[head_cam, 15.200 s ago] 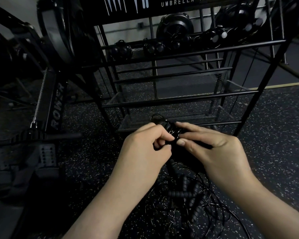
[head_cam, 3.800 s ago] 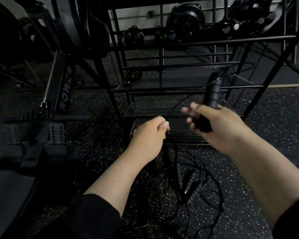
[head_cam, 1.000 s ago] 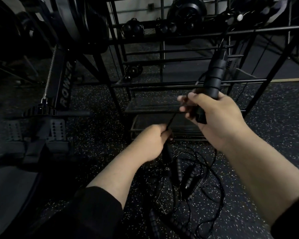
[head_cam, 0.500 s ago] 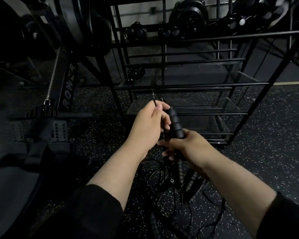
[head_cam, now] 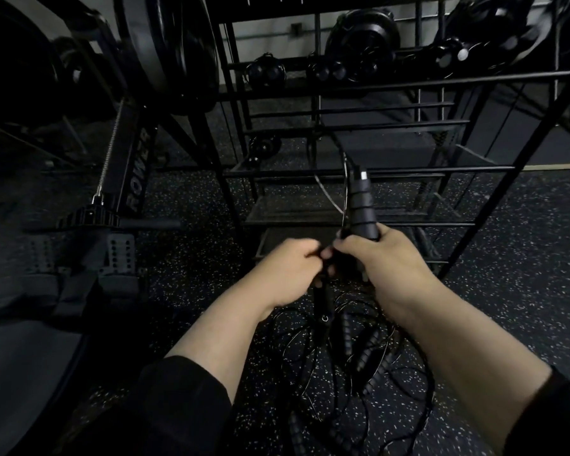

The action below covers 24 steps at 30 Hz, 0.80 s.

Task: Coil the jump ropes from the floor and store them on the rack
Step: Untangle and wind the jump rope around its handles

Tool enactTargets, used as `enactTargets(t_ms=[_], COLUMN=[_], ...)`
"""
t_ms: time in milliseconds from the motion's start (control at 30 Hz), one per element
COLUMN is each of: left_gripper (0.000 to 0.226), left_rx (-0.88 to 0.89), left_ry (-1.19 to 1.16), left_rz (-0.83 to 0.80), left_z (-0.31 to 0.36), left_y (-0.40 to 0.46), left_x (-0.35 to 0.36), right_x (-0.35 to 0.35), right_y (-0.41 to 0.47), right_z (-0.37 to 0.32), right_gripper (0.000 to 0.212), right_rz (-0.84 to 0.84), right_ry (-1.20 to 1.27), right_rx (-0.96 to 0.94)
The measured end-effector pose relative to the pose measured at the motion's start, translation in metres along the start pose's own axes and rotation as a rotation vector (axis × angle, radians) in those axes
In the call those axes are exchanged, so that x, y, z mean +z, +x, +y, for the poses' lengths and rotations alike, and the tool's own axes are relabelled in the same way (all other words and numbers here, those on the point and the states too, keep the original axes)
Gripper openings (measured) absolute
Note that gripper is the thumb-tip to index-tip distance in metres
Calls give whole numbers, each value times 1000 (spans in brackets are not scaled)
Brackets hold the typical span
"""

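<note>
Right hand [head_cam: 385,261]: clamped round the lower part of a ribbed jump-rope handle [head_cam: 362,209], which stands nearly upright, cap end up.
Left hand [head_cam: 290,271]: just beside the right, fingers curled round a second dark handle [head_cam: 323,302] that hangs downward below it.
Cord [head_cam: 343,192]: loops up from the upright handle's top and falls back toward the hands, so the next wrap looks like the left hand's job.
Other jump ropes [head_cam: 359,357]: tangled heap on the speckled floor [head_cam: 507,245], directly under the hands.
Rack [head_cam: 408,169]: just ahead; lower mesh shelves seem bare, dark gear sits on the top shelf.
</note>
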<state>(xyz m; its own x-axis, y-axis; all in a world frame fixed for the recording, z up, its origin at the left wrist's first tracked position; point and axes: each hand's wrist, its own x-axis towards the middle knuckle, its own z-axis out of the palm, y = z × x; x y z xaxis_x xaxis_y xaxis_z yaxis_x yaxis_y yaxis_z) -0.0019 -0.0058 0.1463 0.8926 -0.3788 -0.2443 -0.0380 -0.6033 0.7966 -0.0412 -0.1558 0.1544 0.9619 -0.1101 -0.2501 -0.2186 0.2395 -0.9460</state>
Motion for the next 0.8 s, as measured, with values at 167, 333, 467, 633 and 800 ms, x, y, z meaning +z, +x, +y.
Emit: enactTargets(t_ms=[167, 333, 467, 633, 800], left_gripper=[16, 23, 25, 28, 30], left_rx=[-20, 47, 169, 222, 235], left_ry=[108, 107, -164, -467, -556], left_rz=[-214, -7, 177, 276, 263], left_z=[-6, -1, 9, 20, 21], left_y=[-1, 4, 4, 0, -3], left_x=[11, 11, 7, 0, -7], right_x=[-11, -20, -17, -3, 4], right_y=[2, 6, 7, 4, 6], right_z=[-18, -21, -8, 12, 17], right_gripper=[9, 16, 22, 18, 16], right_rz=[-8, 17, 47, -42, -81], right_ry=[155, 183, 32, -261, -335], right_rx=[-17, -49, -7, 38, -18])
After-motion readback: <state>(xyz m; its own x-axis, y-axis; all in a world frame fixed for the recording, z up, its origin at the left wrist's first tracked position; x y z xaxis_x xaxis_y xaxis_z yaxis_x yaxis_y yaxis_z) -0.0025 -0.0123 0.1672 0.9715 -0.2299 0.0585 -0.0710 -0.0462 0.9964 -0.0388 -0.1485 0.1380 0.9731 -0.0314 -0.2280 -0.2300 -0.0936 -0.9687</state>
